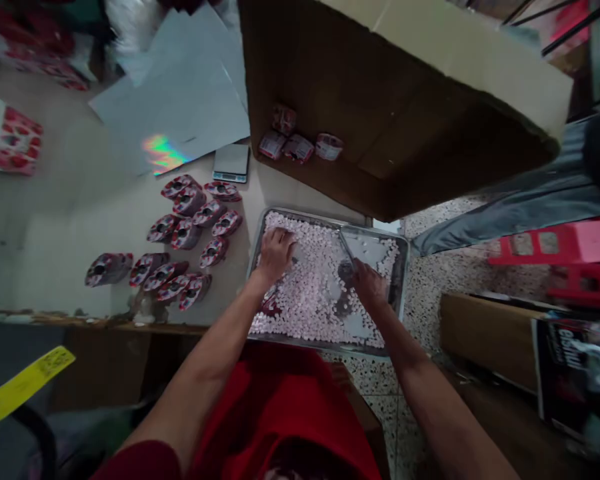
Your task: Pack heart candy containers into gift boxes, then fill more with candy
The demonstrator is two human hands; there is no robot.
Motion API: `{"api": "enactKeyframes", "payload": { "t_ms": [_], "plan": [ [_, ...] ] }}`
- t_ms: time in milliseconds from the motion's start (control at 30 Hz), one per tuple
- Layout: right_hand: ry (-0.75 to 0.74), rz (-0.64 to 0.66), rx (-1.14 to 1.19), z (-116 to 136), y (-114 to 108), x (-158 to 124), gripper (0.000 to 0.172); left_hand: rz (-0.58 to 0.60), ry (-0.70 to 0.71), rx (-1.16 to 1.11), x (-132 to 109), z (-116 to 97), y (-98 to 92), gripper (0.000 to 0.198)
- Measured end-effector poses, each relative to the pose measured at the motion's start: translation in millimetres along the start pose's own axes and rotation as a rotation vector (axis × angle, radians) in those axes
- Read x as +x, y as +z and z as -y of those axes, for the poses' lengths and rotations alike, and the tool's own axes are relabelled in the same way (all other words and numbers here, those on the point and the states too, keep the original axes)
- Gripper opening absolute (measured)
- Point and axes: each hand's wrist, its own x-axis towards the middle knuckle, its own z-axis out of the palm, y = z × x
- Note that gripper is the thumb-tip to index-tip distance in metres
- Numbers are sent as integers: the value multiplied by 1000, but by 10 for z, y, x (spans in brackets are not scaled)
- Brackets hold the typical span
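Note:
A shallow metal tray [407, 280] is spread with small pale pink pellets [310, 287], bare metal showing at its right side. My left hand [277, 252] is down among the pellets at the tray's left, fingers curled together; whatever lies beneath them is hidden. Below that wrist, a dark red item [271, 303] shows partly in the tray. On the right, my right hand [370, 283] is closed around a thin, straight, grey flat tool [347, 245] that slants up and left over the tray; its exact kind is unclear.
Several red-and-white packets [186, 233] stand left of the tray. A small digital scale [231, 163] sits behind them, beside glossy sheets [180, 93]. An open cardboard box [340, 80] with several packets [300, 148] leans over the tray's far edge. Red stools [555, 243] stand right.

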Motion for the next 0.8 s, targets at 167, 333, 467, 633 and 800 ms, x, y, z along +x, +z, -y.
{"api": "enactKeyframes", "payload": {
  "t_ms": [167,333,467,633,800],
  "plan": [
    [18,55,65,137,101,47,48,-202,-370,1,483,-112,634,41],
    [21,121,428,701,153,16,45,-203,-412,-394,323,-592,896,22],
    [73,33,1010,892,294,-83,30,-182,-352,-502,-72,-909,843,29],
    [263,157,1597,667,411,-298,39,-99,-115,-324,747,-706,239,29],
    [332,152,1713,332,265,-576,37,-139,-95,-150,2782,-457,83,31]
  ]
}}
